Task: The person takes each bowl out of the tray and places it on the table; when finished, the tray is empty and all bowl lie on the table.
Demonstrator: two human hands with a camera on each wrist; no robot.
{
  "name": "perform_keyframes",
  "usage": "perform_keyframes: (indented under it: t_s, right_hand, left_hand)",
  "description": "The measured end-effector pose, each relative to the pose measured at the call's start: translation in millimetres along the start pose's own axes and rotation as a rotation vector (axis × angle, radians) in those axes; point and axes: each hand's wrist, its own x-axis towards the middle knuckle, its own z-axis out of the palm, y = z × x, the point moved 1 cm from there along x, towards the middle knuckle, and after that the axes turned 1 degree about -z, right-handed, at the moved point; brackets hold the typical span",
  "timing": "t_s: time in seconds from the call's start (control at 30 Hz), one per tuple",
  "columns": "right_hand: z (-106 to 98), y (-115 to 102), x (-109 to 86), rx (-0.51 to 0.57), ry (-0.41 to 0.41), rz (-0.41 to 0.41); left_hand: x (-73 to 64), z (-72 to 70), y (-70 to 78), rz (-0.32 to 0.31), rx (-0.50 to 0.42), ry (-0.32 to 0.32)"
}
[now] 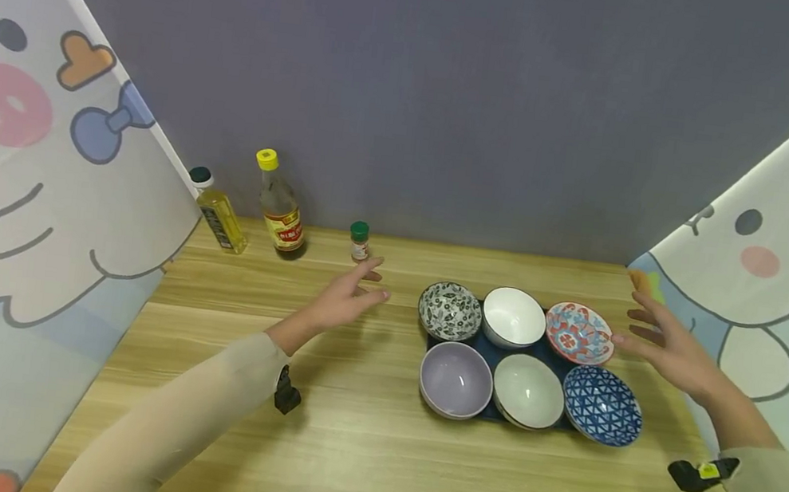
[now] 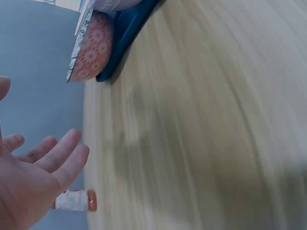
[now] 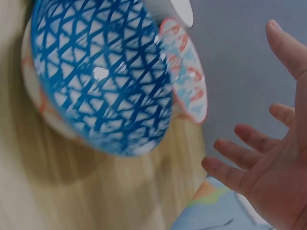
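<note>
Several bowls stand in two rows on a dark blue tray [image 2: 125, 40]. The back row has a black-and-white floral bowl [image 1: 450, 311], a white bowl [image 1: 514, 317] and a red-and-blue patterned bowl [image 1: 579, 333]. In front are a lavender bowl [image 1: 456, 380], a pale grey-green bowl [image 1: 528, 391] and a blue triangle-patterned bowl [image 3: 103, 76]. My left hand [image 1: 348, 297], fingers spread, hovers left of the tray and holds nothing. Beyond the tray's right end, my right hand [image 1: 675, 349] is also empty with fingers extended, its thumb near the red-and-blue bowl; contact is unclear.
At the back left stand an oil bottle [image 1: 222, 216], a yellow-capped sauce bottle [image 1: 282, 214] and a small green-capped spice jar [image 1: 359, 242]. A grey wall [image 1: 395, 102] rises behind the wooden table [image 1: 358, 459]. Cartoon-printed sheets [image 1: 781, 279] flank both sides.
</note>
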Motion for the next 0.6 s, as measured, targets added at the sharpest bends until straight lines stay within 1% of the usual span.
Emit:
perform_keyframes:
  t_s: [0.13, 0.3, 0.43, 0.53, 0.6]
  right_hand:
    - [3.8, 19.2, -4.4, 0.041, -0.041, 0.031]
    - [12.0, 36.3, -8.4, 0.133, -0.075, 0.043]
    - [19.1, 46.1, -11.0, 0.238, -0.095, 0.04]
    - [23.0, 52.0, -14.0, 0.322, -0.12, 0.034]
    - [24.3, 55.5, -16.2, 0.362, -0.146, 0.035]
  left_hand:
    - [8.1, 15.0, -3.9, -0.043, -0.088, -0.015]
    - [17.9, 31.2, -6.9, -0.08, -0.227, -0.016]
    - [24.6, 43.2, -7.8, -0.133, -0.277, -0.009]
    - [29.3, 53.1, -7.9, -0.183, -0.303, -0.031]
    - [32.8, 59.6, -8.1, -0.203, -0.327, -0.052]
